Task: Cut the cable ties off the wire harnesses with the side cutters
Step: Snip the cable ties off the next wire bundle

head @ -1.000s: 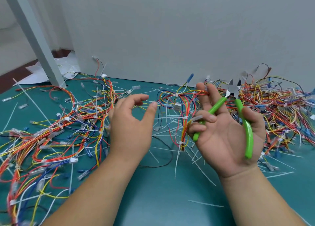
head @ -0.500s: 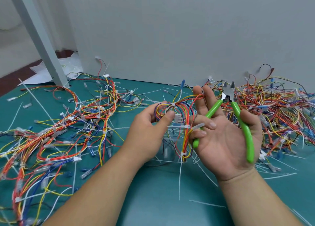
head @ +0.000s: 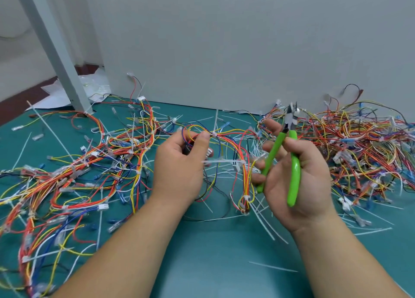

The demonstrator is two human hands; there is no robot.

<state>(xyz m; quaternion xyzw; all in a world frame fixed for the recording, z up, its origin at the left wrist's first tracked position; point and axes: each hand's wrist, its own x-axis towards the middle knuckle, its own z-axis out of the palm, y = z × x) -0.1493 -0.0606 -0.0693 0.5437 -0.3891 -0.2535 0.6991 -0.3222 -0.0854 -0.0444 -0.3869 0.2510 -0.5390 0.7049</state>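
My left hand (head: 179, 163) pinches a wire harness (head: 233, 140) of red, yellow, orange and blue wires, lifted above the green mat. A white cable tie (head: 214, 133) binds the bundle just right of my thumb, and another tie (head: 224, 161) crosses lower down. My right hand (head: 298, 174) grips the green-handled side cutters (head: 292, 163), palm up, jaws pointing up and away near the far wall. The harness hangs between both hands and trails down to the mat.
A spread of loose harnesses (head: 74, 174) covers the mat on the left, a dense pile (head: 363, 147) lies on the right. Cut white ties (head: 265, 221) litter the middle. A grey post (head: 56, 50) stands at the back left, a grey wall (head: 224, 39) behind.
My left hand reached in, took the harness and pulled it left, spreading it between the hands. My right hand shifted its grip on the cutters, bringing the handles closer together.
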